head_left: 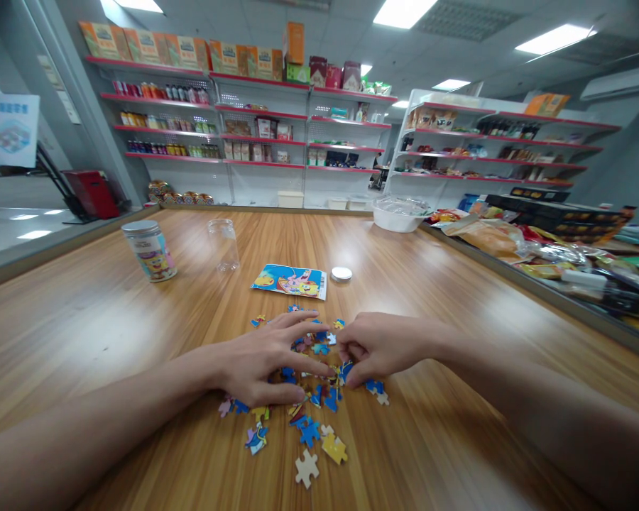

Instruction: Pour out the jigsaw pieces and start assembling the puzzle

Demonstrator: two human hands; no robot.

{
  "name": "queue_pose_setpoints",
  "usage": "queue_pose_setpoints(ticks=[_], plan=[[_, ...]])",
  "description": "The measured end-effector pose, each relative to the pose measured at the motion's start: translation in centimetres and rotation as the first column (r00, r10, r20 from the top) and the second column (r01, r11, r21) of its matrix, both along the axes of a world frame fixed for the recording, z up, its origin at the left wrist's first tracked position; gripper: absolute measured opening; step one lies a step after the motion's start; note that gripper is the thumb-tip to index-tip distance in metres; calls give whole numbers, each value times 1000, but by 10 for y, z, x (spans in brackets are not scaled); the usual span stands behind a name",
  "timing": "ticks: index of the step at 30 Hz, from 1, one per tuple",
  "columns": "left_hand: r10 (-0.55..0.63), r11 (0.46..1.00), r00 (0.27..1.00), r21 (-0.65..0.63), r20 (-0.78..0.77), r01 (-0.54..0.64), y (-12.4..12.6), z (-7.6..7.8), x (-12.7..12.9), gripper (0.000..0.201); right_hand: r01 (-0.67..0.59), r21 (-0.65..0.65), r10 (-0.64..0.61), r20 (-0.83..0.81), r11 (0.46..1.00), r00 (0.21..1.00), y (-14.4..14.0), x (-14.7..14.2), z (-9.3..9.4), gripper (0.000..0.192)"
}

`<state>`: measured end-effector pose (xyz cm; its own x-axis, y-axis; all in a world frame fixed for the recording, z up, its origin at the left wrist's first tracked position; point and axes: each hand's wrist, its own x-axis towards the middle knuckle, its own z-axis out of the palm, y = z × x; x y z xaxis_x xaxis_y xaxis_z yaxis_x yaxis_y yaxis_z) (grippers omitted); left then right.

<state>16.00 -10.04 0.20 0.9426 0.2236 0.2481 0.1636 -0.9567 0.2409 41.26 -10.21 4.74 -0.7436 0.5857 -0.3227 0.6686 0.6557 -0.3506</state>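
Loose jigsaw puzzle pieces lie in a scattered pile on the wooden table, mostly blue and yellow, some with the plain back up. Over the pile's left side my left hand is spread flat, palm down, hiding some pieces. Its index fingertip reaches the middle of the pile. My right hand comes in from the right with curled fingers, its thumb and fingertips at a blue puzzle piece. The grip itself is partly hidden. Just behind the pile lies a picture sheet with cartoon characters.
A printed can and a clear plastic jar stand at the back left. A round silver lid lies beside the sheet. Farther back is a white bowl. Packaged goods crowd the right side; stocked shelves line the wall.
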Motion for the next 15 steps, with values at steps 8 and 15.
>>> queue_pose_setpoints(ticks=[8, 15], plan=[[10, 1000, 999, -18, -39, -10, 0, 1, 0, 45, 53, -213, -78, -111, 976, 991, 12, 6, -2, 23], [-13, 999, 1000, -41, 15, 14, 0, 3, 1, 42, 200, 111, -206, 45, 973, 978, 15, 12, -1, 18]])
